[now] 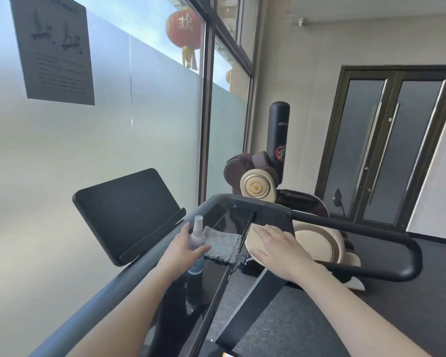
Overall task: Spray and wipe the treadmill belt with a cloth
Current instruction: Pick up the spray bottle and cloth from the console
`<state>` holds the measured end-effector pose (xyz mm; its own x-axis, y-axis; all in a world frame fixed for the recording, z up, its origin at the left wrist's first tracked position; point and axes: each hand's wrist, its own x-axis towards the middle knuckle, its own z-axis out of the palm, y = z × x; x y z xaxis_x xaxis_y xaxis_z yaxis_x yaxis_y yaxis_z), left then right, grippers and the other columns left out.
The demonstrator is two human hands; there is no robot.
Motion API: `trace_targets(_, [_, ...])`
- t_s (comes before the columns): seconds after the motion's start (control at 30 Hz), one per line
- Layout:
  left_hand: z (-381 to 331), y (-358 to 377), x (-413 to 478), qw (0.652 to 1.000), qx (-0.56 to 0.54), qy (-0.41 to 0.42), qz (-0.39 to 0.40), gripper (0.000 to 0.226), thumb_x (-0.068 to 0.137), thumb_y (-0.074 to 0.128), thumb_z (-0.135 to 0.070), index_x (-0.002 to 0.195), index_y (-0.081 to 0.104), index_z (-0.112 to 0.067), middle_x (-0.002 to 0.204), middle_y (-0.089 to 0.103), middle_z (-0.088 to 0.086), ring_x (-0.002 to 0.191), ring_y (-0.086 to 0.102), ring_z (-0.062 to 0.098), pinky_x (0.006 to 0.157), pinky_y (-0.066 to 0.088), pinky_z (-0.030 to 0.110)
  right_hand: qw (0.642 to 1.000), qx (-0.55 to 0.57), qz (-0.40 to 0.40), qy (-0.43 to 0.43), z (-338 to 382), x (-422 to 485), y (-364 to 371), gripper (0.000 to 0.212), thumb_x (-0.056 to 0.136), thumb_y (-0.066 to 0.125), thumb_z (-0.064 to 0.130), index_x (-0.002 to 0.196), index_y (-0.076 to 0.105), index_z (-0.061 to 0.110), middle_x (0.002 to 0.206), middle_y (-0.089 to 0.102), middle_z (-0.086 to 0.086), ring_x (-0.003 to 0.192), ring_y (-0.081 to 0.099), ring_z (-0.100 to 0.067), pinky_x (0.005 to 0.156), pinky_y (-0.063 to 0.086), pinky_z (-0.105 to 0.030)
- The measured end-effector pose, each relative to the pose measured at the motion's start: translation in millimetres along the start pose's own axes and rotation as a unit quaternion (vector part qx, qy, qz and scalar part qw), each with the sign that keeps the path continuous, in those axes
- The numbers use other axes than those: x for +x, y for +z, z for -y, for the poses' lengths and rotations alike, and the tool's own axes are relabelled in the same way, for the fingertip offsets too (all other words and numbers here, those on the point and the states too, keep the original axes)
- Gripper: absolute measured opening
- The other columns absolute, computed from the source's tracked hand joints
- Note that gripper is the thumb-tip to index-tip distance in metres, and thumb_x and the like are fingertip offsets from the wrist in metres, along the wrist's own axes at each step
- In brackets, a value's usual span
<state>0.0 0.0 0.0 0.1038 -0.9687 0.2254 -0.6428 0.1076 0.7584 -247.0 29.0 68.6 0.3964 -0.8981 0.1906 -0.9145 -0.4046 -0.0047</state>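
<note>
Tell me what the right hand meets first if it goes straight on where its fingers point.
Probably the glossy black panel of the treadmill console, just beyond the fingertips of the right hand. The grey cloth lies left of that line. Depth is unclear.

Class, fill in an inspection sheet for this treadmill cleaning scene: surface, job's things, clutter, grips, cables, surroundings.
Surface: dark glossy treadmill console; belt not clearly seen.
Job's things: spray bottle, gripped; grey cloth lying on console.
Clutter: nothing seen.
Grips: left hand holds the bottle; right hand flat, fingers straight.
Cables: thin dark lead near the double door.
Surroundings: frosted window, red lantern, punching bag, massage chair.
</note>
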Motion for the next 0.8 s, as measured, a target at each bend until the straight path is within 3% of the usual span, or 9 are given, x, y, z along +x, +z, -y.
trace_targets(0.17, [-9, 16, 1, 0.998, -0.058, 0.015, -0.023, 0.032, 0.088, 0.064, -0.03, 0.112, 0.044, -0.019, 0.096, 0.06, 0.001, 0.087, 0.058, 0.021, 0.083, 0.051, 0.039, 1.0, 0.007, 0.008, 0.005, 1, 0, 13, 0.059, 0.099, 0.033, 0.045, 0.15, 0.017, 0.021, 0.155, 0.025, 0.003, 0.142, 0.021, -0.016, 0.114, 0.018, -0.036])
trace_targets(0.23, [-9, 18, -1, 0.998, -0.055, 0.022, -0.038, 0.022, 0.09, 0.061, -0.027, 0.097, 0.044, -0.015, 0.088, 0.058, 0.002, 0.079, 0.055, 0.021, 0.077, 0.05, 0.039, 1.0, 0.018, 0.002, 0.006, 4, 0, 14, 0.058, 0.099, 0.034, 0.045, 0.15, 0.018, 0.021, 0.154, 0.026, 0.003, 0.141, 0.023, -0.016, 0.114, 0.019, -0.035])
trace_targets(0.37, [-17, 13, -11, 0.995, 0.038, 0.082, -0.033, 0.026, 0.091, 0.057, -0.028, 0.084, 0.034, -0.017, 0.078, 0.051, -0.002, 0.067, 0.048, 0.017, 0.061, 0.039, 0.033, 0.997, 0.057, -0.042, 0.007, 10, 4, 5, 0.051, 0.098, 0.036, 0.044, 0.142, 0.034, 0.018, 0.145, 0.042, 0.001, 0.134, 0.035, -0.018, 0.109, 0.025, -0.036])
trace_targets(0.53, [-49, -6, -37, 0.97, 0.137, 0.201, -0.025, 0.029, 0.083, 0.056, -0.026, 0.078, 0.029, -0.02, 0.066, 0.043, -0.005, 0.058, 0.04, 0.016, 0.052, 0.029, 0.03, 0.973, 0.208, -0.096, 0.017, 33, 11, -20, 0.04, 0.095, 0.039, 0.051, 0.117, 0.051, 0.021, 0.106, 0.061, 0.002, 0.102, 0.055, -0.018, 0.089, 0.044, -0.036])
trace_targets(0.67, [-73, -15, -61, 0.953, 0.175, 0.246, -0.026, 0.025, 0.079, 0.054, -0.027, 0.08, 0.03, -0.02, 0.067, 0.043, -0.004, 0.058, 0.041, 0.019, 0.049, 0.026, 0.029, 0.942, 0.314, -0.114, 0.021, 59, 18, -26, 0.032, 0.092, 0.047, 0.05, 0.075, 0.05, 0.023, 0.07, 0.051, 0.008, 0.076, 0.053, -0.017, 0.069, 0.044, -0.034])
trace_targets(0.8, [-79, -16, -78, 0.97, 0.119, 0.213, -0.014, 0.024, 0.074, 0.054, -0.029, 0.079, 0.034, -0.016, 0.067, 0.048, 0.002, 0.059, 0.04, 0.021, 0.052, 0.031, 0.034, 0.929, 0.334, -0.158, 0.016, 67, 19, -32, 0.043, 0.089, 0.057, 0.025, 0.052, 0.037, 0.016, 0.051, 0.037, 0.003, 0.054, 0.036, -0.013, 0.056, 0.03, -0.03])
